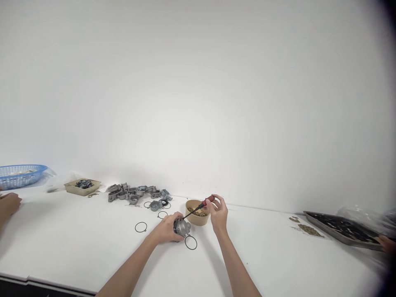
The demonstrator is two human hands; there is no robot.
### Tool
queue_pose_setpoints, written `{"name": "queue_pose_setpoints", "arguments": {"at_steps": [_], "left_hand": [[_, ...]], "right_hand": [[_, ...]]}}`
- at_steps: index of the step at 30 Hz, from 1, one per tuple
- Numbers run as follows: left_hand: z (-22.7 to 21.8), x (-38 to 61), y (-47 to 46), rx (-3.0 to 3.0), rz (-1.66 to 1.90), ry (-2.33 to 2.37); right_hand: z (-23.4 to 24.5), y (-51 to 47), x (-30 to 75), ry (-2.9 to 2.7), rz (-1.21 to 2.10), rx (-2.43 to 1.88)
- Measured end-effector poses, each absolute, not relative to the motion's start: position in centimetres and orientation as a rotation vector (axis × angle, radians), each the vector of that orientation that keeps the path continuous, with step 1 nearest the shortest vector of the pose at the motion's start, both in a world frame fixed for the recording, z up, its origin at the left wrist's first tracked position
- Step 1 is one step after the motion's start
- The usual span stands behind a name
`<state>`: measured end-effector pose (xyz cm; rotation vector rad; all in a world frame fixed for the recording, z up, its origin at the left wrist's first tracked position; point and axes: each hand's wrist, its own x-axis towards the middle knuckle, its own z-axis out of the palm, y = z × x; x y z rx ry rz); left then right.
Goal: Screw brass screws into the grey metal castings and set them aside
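My left hand (165, 229) is closed around a small grey metal housing (182, 227) that rests on the white table (93, 247). My right hand (218, 213) pinches a red-handled screwdriver (199, 206), whose thin dark shaft slants down to the left into the housing. A black rubber ring (191, 242) lies on the table just in front of the housing. Right behind my hands stands a tan paper bowl (193, 219) with small brass-coloured screws in it.
Several grey metal housings (136, 193) and loose black rings (141, 227) lie at the back left, with a tan tray (82, 186) and a blue basket (20, 175) further left. A dark tray (343, 229) sits far right. Other people's hands (9, 203) show at both edges.
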<state>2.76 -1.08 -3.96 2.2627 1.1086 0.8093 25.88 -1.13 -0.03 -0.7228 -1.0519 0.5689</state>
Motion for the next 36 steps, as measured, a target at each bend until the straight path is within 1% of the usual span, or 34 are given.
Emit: {"name": "queue_pose_setpoints", "arguments": {"at_steps": [28,32,36], "left_hand": [[-4.25,2.84,-0.53,2.199,0.746,1.196],[-4.04,2.79,-0.77,2.19,0.756,1.203],[-3.76,2.71,-1.03,2.189,0.772,1.18]], "right_hand": [[-0.94,-0.37,25.69,-1.022,0.594,-0.741],[-0.88,-0.36,25.91,-1.038,0.618,-0.772],[-0.9,-0.27,26.19,-1.045,0.563,-0.848]]}}
